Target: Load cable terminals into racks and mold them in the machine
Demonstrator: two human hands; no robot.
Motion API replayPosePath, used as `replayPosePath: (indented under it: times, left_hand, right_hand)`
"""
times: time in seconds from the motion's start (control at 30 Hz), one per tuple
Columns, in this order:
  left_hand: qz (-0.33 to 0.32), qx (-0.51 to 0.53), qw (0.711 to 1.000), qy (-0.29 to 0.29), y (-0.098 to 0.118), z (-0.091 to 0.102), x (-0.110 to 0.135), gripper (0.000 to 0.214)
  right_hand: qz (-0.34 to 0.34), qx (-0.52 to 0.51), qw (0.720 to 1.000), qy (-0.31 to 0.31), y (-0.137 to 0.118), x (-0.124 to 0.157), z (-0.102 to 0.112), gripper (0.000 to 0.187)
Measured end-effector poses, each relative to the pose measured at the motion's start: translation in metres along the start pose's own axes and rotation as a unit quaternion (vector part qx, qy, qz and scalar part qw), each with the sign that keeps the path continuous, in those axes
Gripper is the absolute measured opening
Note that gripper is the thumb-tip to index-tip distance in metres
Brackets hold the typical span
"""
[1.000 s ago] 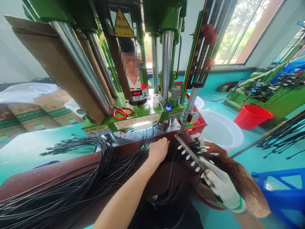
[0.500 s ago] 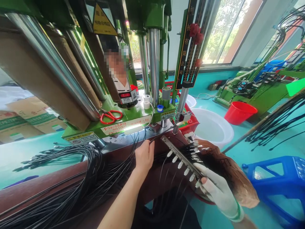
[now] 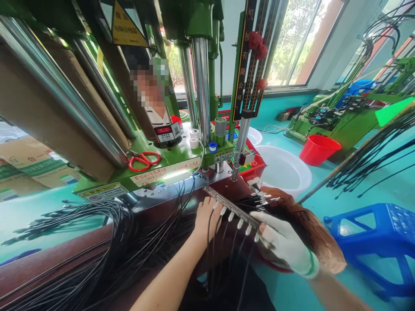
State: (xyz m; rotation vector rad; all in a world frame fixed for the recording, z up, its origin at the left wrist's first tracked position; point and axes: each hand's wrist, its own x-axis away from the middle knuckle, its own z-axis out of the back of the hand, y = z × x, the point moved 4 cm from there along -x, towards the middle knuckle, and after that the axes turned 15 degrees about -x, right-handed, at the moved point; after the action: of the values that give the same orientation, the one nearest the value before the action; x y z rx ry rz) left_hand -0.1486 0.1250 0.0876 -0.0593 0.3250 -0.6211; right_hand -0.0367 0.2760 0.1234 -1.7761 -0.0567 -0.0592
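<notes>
Metal bar (image 3: 234, 209) is clamped in gloved right hand (image 3: 287, 242); left hand (image 3: 205, 221) placed by far end, grip unclear.

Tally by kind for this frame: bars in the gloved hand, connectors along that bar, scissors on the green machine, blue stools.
Metal bar in the gloved right hand: 1
Silver connectors along the bar: 6
Red-handled scissors on the green machine: 1
Blue stool: 1
Total: 9
</notes>
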Motion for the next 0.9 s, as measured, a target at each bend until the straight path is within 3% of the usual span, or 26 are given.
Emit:
replayPosePath:
  times: [0.1, 0.2, 0.27, 0.37, 0.5, 0.73, 0.9]
  left_hand:
    - [-0.038, -0.024, 0.999, 0.012, 0.007, 0.000, 0.015, 0.039]
    - [-0.070, -0.037, 0.997, 0.010, 0.009, -0.002, 0.025, 0.063]
    - [-0.073, -0.039, 0.997, 0.000, 0.008, -0.005, 0.027, 0.068]
    - [-0.064, -0.033, 0.997, -0.017, 0.003, -0.009, 0.026, 0.067]
    - [-0.077, -0.031, 0.996, -0.035, -0.011, -0.005, 0.034, 0.066]
    - [-0.052, -0.062, 0.996, -0.028, -0.056, 0.015, 0.063, 0.039]
    - [-0.026, -0.050, 0.998, -0.030, -0.066, 0.020, 0.071, 0.023]
  right_hand:
    - [-0.029, 0.026, 0.999, -0.005, -0.006, -0.032, 0.007, 0.043]
    - [-0.076, 0.109, 0.988, -0.081, -0.010, -0.070, 0.012, 0.033]
    - [-0.102, 0.234, 0.955, -0.148, -0.014, -0.097, 0.012, 0.028]
    - [-0.109, 0.408, 0.880, -0.219, -0.019, -0.134, 0.006, 0.028]
    - [-0.074, 0.490, 0.826, -0.267, -0.015, -0.175, -0.015, 0.022]
    - [0.086, 0.610, 0.750, -0.240, 0.013, -0.212, -0.051, 0.023]
    - [0.151, 0.633, 0.735, -0.188, 0.009, -0.196, -0.054, 0.028]
